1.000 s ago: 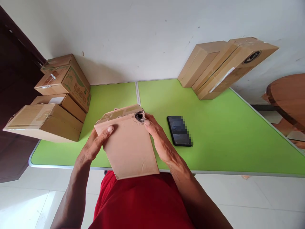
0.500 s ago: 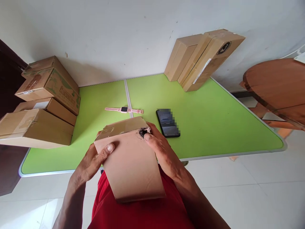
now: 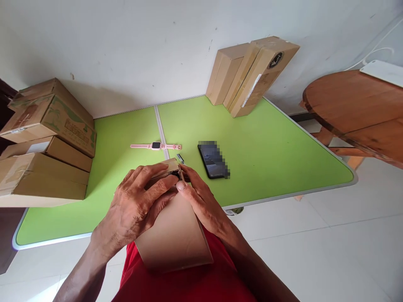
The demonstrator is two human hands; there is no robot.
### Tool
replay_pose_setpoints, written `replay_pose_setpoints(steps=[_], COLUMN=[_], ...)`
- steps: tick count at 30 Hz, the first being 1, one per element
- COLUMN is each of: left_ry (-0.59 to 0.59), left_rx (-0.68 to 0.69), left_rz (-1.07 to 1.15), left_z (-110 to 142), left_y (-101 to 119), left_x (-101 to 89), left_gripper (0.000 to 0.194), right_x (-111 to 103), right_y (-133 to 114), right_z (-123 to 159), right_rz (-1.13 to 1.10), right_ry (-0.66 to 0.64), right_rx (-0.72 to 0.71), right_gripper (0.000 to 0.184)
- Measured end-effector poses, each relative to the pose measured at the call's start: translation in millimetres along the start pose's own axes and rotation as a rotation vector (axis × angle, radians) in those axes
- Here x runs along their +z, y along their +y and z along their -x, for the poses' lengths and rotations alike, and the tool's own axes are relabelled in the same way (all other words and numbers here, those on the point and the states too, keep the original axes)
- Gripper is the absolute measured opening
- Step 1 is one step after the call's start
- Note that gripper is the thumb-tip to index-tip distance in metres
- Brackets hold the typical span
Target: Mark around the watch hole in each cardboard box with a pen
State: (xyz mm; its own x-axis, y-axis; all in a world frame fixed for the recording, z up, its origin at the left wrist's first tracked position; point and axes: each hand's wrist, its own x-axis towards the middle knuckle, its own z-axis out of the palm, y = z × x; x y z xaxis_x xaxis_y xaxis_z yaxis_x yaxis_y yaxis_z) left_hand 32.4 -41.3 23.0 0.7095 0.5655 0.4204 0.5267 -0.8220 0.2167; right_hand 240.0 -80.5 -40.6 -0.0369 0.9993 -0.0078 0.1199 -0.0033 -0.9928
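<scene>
Both hands, left hand [image 3: 137, 205] and right hand [image 3: 197, 197], squeeze the far end of a flat brown cardboard box [image 3: 174, 235], near a smooth green table [image 3: 267, 155].

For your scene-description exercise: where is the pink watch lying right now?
In the head view, the pink watch lies flat across the green table's centre seam, left of the phone.

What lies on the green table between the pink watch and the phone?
In the head view, a small dark, silver-tipped object lies between the pink watch and phone; otherwise bare green table.
</scene>
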Motion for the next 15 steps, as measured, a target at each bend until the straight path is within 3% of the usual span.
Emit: replay_pose_setpoints(steps=[9, 12, 15], left_ry=[0.001, -0.012, -0.038], left_rx=[-0.031, -0.127, -0.267], left_rz=[-0.015, 0.159, 0.232], left_z=[-1, 5, 7], left_y=[9, 2, -20], left_x=[0.9, -5.9, -14.0], left_gripper=[0.020, 0.037, 0.061], right_x=[-2, -5, -6], right_y=[-9, -13, -16], right_z=[-2, -3, -4], right_rz=[-0.066, -0.048, -0.029], right_ry=[-0.030, -0.034, -0.026], right_rx=[0.068, 0.087, 0.103], right_gripper=[0.045, 0.037, 0.035])
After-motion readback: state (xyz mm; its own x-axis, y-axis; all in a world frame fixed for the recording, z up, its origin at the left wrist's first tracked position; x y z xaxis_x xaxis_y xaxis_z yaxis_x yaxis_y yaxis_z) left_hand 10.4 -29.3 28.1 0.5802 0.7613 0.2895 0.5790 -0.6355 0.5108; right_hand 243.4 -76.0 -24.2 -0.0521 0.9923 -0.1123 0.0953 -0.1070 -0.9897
